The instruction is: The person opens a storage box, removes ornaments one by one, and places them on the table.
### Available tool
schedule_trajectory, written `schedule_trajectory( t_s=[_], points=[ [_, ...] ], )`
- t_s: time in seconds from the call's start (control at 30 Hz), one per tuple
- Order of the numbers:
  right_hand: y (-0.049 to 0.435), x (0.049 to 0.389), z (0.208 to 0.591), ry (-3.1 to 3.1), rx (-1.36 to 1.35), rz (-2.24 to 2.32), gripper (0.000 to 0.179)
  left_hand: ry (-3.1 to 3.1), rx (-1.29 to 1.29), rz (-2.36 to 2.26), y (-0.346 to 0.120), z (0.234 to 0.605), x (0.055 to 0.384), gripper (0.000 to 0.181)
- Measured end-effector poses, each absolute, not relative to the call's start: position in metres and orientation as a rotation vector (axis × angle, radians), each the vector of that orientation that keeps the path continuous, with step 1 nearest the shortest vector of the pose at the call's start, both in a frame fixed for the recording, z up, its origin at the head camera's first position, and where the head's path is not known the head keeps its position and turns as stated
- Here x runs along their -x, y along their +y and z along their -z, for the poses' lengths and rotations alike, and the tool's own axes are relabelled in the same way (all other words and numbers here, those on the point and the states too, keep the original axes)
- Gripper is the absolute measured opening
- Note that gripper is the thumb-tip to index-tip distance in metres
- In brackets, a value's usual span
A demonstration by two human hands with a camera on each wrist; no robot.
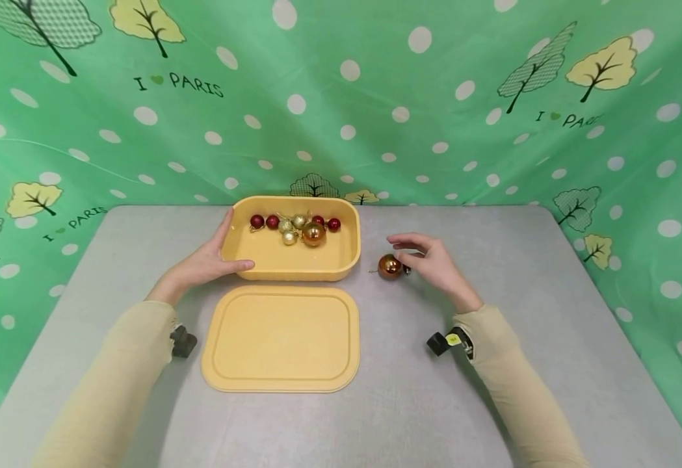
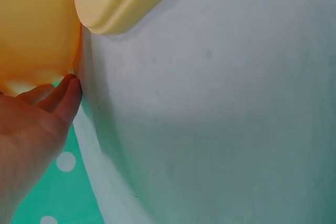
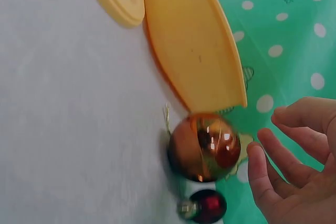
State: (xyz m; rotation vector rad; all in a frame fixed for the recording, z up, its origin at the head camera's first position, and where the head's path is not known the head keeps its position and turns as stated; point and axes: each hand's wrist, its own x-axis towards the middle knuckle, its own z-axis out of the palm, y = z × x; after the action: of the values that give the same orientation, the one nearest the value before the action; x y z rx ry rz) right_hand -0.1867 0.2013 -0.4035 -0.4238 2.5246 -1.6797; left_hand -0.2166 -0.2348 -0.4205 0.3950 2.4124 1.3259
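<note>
My left hand (image 1: 203, 261) rests at the left end of a yellow plastic box (image 1: 349, 270), fingers straight along its outer wall and thumb across the front corner. In the left wrist view the fingertips meet the box's side. Inside the box lie several small dark red and pale gold baubles and one larger copper bauble (image 1: 313, 234). My right hand (image 1: 431, 261) hovers beside another large copper bauble (image 3: 205, 147) on the table. Its fingers are loosely bent and apart from the bauble in the right wrist view. A small dark red bauble (image 3: 209, 206) lies next to the copper one.
A yellow lid (image 1: 282, 339) lies flat on the grey table (image 1: 411, 403) in front of the box. Green printed cloth (image 1: 376, 84) hangs behind and at both sides. Each wrist wears a small black camera.
</note>
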Motion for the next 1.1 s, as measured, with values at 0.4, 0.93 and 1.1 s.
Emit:
schedule_trajectory(
  t_s=[0.4, 0.93, 1.1],
  points=[
    [0.163, 0.191, 0.389, 2.445, 0.53, 1.727, 0.033, 2.405, -0.39, -1.327, -0.234, 0.423, 0.221, 0.118],
    [0.103, 0.21, 0.394, 2.349, 0.834, 1.68, 0.036, 2.4, -0.388, -1.36, -0.234, 0.419, 0.215, 0.119],
    [0.09, 0.214, 0.394, 2.409, 0.906, 1.65, 0.038, 2.405, -0.4, -1.356, -0.234, 0.418, 0.215, 0.119]
  ],
)
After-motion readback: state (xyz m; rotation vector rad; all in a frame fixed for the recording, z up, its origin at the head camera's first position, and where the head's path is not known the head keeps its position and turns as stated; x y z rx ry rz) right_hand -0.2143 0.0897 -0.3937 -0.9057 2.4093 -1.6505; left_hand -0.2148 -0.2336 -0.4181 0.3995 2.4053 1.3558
